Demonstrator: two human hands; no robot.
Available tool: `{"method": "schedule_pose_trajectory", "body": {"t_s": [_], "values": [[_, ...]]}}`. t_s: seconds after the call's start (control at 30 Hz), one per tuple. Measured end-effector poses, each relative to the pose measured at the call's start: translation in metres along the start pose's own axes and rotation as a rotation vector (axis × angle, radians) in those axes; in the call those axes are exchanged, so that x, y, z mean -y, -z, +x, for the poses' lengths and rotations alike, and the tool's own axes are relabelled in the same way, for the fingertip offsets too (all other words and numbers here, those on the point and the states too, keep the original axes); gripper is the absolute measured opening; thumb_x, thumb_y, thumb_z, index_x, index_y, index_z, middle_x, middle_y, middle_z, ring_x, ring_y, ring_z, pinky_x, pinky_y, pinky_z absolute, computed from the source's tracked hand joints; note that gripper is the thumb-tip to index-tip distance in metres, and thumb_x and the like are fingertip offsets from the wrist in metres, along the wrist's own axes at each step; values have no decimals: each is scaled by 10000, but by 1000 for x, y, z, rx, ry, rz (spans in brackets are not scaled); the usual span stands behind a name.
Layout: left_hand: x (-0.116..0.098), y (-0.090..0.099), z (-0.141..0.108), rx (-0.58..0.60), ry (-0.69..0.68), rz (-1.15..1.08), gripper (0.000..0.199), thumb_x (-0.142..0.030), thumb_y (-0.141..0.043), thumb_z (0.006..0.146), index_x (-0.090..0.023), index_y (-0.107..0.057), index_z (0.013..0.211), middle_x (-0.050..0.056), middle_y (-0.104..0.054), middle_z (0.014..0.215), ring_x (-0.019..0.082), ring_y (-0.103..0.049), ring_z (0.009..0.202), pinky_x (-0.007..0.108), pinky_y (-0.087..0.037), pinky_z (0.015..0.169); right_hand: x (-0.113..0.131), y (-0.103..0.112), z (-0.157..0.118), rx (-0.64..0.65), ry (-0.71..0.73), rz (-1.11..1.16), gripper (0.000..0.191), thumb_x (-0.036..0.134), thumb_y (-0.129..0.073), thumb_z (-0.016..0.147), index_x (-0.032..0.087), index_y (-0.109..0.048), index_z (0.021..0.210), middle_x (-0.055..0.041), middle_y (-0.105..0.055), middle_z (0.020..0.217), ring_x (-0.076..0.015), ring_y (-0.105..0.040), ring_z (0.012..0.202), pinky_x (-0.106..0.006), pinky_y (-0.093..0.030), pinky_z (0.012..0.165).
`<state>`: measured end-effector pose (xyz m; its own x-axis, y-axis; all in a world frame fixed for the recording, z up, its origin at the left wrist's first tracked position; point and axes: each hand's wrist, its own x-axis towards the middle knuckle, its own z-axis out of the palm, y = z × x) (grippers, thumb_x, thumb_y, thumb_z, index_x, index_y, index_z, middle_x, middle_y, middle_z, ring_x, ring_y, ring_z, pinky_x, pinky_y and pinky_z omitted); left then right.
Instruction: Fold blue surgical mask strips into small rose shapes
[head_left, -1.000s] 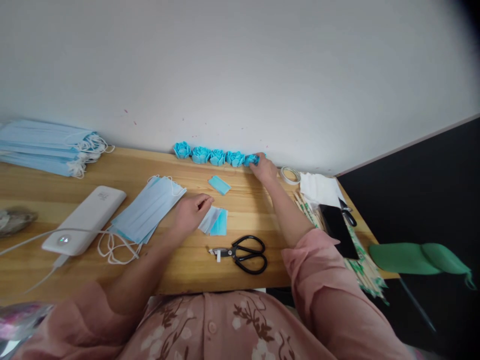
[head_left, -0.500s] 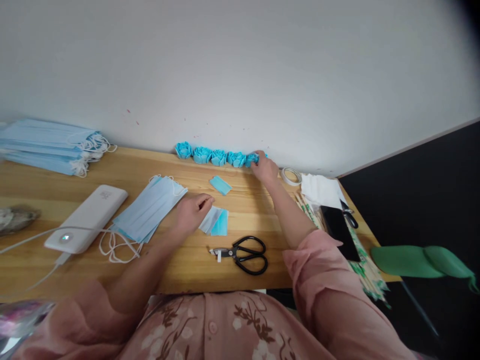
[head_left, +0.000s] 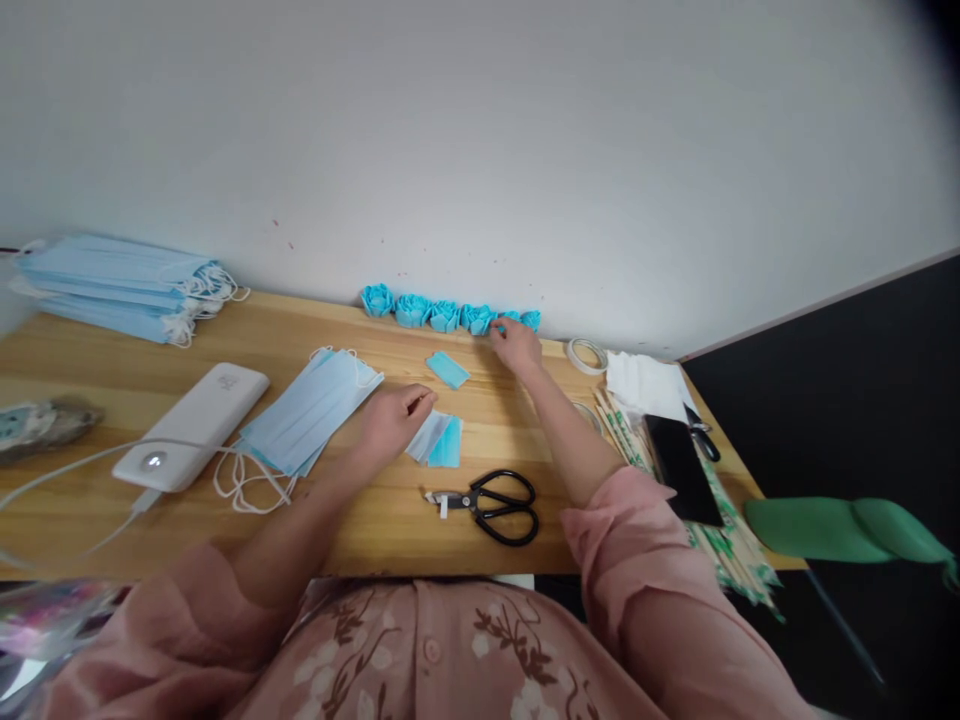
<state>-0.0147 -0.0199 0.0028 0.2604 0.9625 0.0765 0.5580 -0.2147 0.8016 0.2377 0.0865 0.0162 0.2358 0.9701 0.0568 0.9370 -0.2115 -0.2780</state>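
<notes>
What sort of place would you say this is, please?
Probably a small craft workspace: blue flowers sit in a row by the wall, with scissors and masks on the wooden table.

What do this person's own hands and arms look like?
The left hand and right hand wear no gloves, and no watch or bracelet shows. The left sleeve and right sleeve are loose, dusty pink fabric, leaving the forearms bare.
</notes>
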Motion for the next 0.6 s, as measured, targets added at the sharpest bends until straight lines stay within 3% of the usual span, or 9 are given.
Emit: {"method": "schedule_pose_trajectory", "body": {"t_s": [0.13,0.3,0.4,0.6], "values": [[3,-2,0,-10,-21,3,293,-383,-468,921,-194,-612,749,-6,-664,726,147,-554,690,263,-330,637,-3,18,-5,-60,-51,24,378,365,-410,993,264,-689,1228,-72,-793,1041,-246,-707,989,-323,-495,812],[3,-1,1,-18,-45,3,297,-377,-474,911,-195,-600,713,-1,-643,691,151,-542,688,265,-313,622,-12,44,-26,-128,-47,110,341,434,-461,972,222,-724,924,-55,-780,852,-216,-694,834,-289,-458,736],[3,-1,2,-30,-58,13,302,-378,-486,900,-188,-600,695,-5,-616,661,144,-527,665,269,-303,621,-14,49,-55,-102,-13,159,281,432,-528,927,213,-684,848,-44,-765,841,-194,-670,776,-275,-440,692],[3,2,5,-49,-95,22,278,-360,-510,875,-180,-645,713,6,-622,665,146,-523,651,278,-297,619,-4,44,-136,-20,91,339,129,371,-547,886,245,-573,896,3,-715,795,-171,-635,678,-274,-431,653]]}}
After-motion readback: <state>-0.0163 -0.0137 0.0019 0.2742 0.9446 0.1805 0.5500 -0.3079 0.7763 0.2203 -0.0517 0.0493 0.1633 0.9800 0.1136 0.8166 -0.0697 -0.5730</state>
